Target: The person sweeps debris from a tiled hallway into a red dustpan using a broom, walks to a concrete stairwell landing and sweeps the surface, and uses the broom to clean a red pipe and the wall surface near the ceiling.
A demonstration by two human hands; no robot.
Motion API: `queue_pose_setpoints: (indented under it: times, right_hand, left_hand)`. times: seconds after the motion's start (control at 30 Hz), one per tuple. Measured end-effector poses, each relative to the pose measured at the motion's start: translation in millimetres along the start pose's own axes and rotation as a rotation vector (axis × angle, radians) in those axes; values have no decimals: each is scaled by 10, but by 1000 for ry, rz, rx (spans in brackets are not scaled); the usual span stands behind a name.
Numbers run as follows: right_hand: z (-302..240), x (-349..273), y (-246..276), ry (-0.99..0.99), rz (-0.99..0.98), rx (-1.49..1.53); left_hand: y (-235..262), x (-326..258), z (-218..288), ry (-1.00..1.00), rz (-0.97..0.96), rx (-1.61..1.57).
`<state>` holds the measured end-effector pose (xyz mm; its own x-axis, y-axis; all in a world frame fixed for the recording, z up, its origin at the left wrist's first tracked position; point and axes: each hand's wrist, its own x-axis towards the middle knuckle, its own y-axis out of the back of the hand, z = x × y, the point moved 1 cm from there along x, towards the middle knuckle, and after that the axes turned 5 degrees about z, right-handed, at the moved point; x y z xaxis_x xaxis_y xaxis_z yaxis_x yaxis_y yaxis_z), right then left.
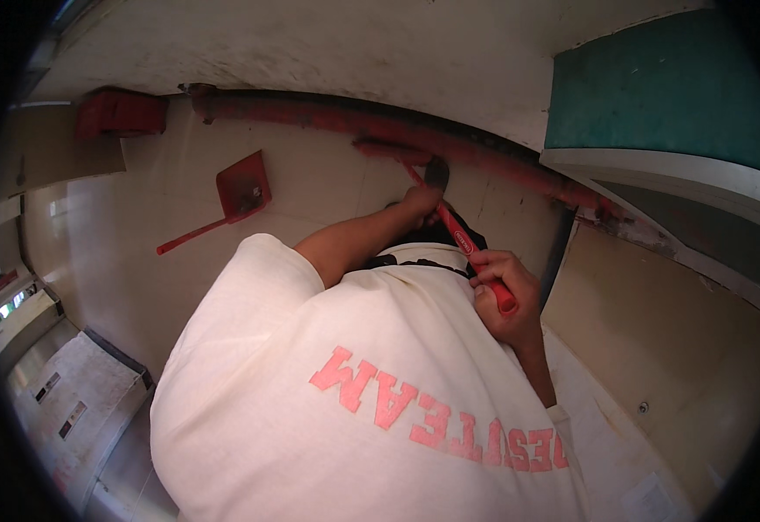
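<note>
Both hands gripped the red broom (450, 217): the left hand (421, 204) lower on the handle, the right hand (504, 296) clamped near its top. Its bristles met the floor (328, 187) by the red baseboard (484, 152); sweeping seemed underway, and next the dirt needed drawing toward the dustpan (242, 187), lying well to the left.

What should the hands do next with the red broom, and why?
Probably draw the broom back from the red baseboard toward the red dustpan. Both hands, left and right, grip the handle, the bristle head sits against the wall edge, and the dustpan lies apart on the floor to the left.
</note>
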<state>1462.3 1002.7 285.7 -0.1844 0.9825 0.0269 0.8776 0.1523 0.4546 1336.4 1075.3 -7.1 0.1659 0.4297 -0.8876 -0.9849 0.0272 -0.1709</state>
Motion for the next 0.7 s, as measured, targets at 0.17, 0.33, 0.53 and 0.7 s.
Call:
queue_pose_setpoints:
  times: [0.17,0.33,0.53,0.7]
  right_hand:
    - [-89,-7,32,31,-30,-45]
    - [-258,-80,99,-16,-2,-51]
    - [-246,-131,84,-4,9,-52]
    - [-32,-254,41,-129,66,1]
  left_hand:
    - [-23,24,-102,47,-54,48]
    - [-143,-286,-150,0,-13,44]
    - [-118,-170,-113,-22,-44,36]
    - [-184,33,-372,-16,-40,123]
